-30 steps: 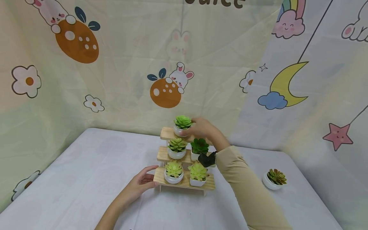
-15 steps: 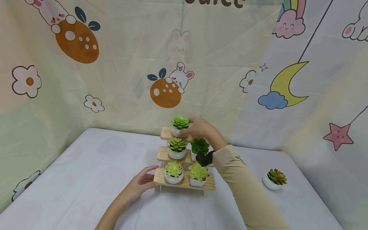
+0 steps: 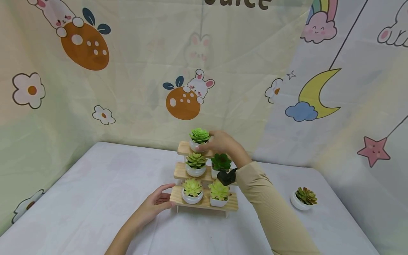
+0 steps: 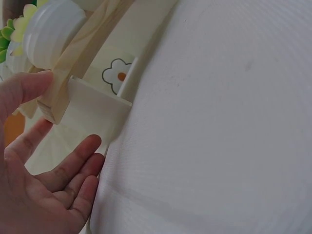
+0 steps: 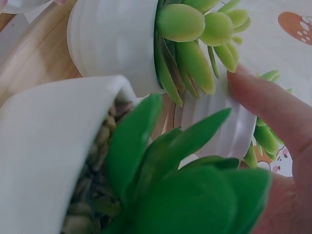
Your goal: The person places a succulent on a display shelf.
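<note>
A three-tier wooden plant stand (image 3: 229, 203) stands on the white table. At its top left is a bright green potted succulent (image 3: 199, 135); my right hand (image 3: 223, 143) grips its white pot from the right, the thumb on the ribbed side of the pot (image 5: 214, 122) in the right wrist view. My left hand (image 3: 157, 201) pinches the left end of the lowest board (image 4: 63, 90) between thumb and index finger, the other fingers loosely bent below. The middle tier bears a pale green succulent (image 3: 196, 161) and a dark green one (image 3: 221, 162). Two yellow-green succulents (image 3: 192, 187) sit on the bottom tier.
A reddish-green succulent in a round white pot (image 3: 303, 199) stands alone on the table (image 3: 127, 170) at the right. Behind the stand hangs a printed cloth backdrop (image 3: 140, 71). The right sleeve (image 3: 271, 205) passes close beside the stand's right end.
My right hand has shifted slightly left with the bright green succulent on the top tier, then stayed there. The left hand has held its place on the stand.
</note>
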`<control>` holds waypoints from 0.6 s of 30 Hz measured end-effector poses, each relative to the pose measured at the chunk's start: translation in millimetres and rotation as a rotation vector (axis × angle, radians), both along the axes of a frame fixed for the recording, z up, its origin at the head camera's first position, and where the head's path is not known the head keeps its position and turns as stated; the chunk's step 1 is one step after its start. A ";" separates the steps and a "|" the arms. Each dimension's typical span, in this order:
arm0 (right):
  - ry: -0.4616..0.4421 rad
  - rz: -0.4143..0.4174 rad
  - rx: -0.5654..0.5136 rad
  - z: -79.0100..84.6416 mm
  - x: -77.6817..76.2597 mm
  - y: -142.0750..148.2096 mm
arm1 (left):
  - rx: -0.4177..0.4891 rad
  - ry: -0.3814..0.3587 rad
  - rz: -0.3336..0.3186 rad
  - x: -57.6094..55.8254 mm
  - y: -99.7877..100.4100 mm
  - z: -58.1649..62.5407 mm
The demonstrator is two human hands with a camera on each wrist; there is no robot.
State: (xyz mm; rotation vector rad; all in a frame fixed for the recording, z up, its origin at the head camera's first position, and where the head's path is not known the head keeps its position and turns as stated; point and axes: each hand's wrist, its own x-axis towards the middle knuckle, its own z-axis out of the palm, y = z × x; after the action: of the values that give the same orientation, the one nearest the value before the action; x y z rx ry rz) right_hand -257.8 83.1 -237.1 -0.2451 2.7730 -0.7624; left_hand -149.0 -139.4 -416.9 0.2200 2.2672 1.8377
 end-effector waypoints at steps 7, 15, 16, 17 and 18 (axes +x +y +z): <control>-0.007 0.004 -0.018 -0.5 -1.0 1.6 | 0.000 -0.010 0.003 0.5 0.7 0.3; -0.010 0.024 -0.031 -1.7 -1.8 4.7 | 0.001 -0.003 -0.002 -0.5 0.6 -0.2; -0.012 0.030 -0.033 -1.9 -1.6 5.5 | 0.001 -0.004 -0.001 -0.5 0.7 -0.4; -0.014 0.037 -0.038 -2.1 -1.5 6.5 | -0.001 -0.004 0.001 -0.5 0.8 -0.6; -0.020 0.040 -0.048 -2.2 -1.1 7.4 | -0.001 -0.004 0.001 -0.5 1.0 -0.7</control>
State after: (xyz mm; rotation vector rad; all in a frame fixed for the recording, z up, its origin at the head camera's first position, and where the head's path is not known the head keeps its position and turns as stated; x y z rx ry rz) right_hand -258.9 90.5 -239.3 -0.2990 2.7251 -0.8184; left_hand -149.5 -138.4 -417.6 0.2144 2.2657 1.8364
